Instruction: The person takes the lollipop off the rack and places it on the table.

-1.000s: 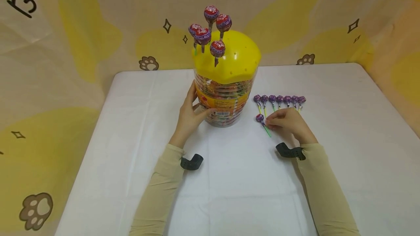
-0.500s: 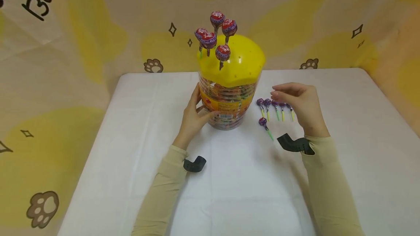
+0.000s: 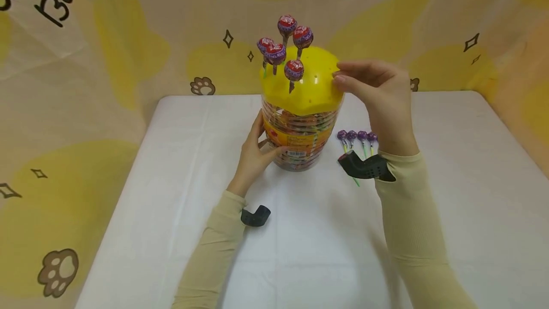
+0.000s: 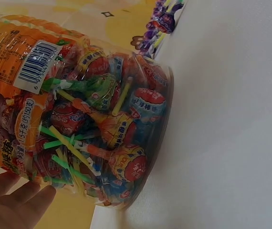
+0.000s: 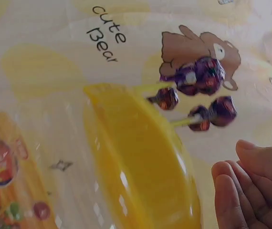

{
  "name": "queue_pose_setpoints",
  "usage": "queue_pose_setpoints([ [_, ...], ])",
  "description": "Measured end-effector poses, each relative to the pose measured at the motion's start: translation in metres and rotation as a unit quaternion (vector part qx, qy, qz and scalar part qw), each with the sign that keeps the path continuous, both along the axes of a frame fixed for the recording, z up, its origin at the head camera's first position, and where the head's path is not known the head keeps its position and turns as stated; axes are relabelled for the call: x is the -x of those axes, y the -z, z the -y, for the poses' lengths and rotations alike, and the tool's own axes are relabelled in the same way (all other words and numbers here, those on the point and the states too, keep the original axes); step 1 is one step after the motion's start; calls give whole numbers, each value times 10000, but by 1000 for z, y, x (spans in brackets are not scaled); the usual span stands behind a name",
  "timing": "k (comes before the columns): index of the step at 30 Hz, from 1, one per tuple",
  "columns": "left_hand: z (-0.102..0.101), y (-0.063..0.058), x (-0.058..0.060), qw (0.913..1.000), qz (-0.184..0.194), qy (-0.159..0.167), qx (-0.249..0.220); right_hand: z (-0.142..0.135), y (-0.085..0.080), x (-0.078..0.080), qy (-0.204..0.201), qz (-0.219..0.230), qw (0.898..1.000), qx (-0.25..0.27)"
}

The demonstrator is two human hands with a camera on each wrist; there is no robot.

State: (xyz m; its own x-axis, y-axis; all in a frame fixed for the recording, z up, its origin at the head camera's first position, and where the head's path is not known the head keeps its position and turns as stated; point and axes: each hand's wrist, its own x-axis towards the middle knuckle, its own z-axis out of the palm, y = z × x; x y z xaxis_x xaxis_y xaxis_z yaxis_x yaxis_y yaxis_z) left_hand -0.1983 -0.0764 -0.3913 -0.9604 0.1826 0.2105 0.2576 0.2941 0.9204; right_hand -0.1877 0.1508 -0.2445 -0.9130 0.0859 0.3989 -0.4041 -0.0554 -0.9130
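Observation:
A clear plastic jar of wrapped lollipops stands upright under a domed yellow lid. My left hand holds it low on the left side, thumb across the front near the barcode label. Several lollipops stand in the lid's left half, sticks down. Close by the lid's right edge, my right hand has its thumb and fingers loosely bent. Nothing shows between those fingertips in the right wrist view, where the right hand is beside the lid.
Right of the jar, a row of purple lollipops lies on the white table, partly behind my right arm. One more lies nearer, only its green stick showing below the black wrist camera. A patterned cloth hangs behind.
My right hand has left the nearer lollipop on the table and risen up and left to the lid's right edge. The left hand keeps its hold on the jar.

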Motion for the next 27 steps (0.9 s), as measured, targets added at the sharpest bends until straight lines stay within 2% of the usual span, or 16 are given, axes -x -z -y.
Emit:
queue_pose_setpoints([
  [5,1,-1,-1,10000,-37,8,-74,22,-13,9,-97,-239,9995,-179],
  [11,0,-2,-1,10000,23,40,-63,38,-19,18,-76,-479,9979,-425],
  [18,-1,-2,-2,9999,25,67,-94,45,-21,23,218,-519,9934,-999],
  [27,0,-2,-1,9999,106,39,-24,51,-22,26,329,-697,9900,-1178],
])
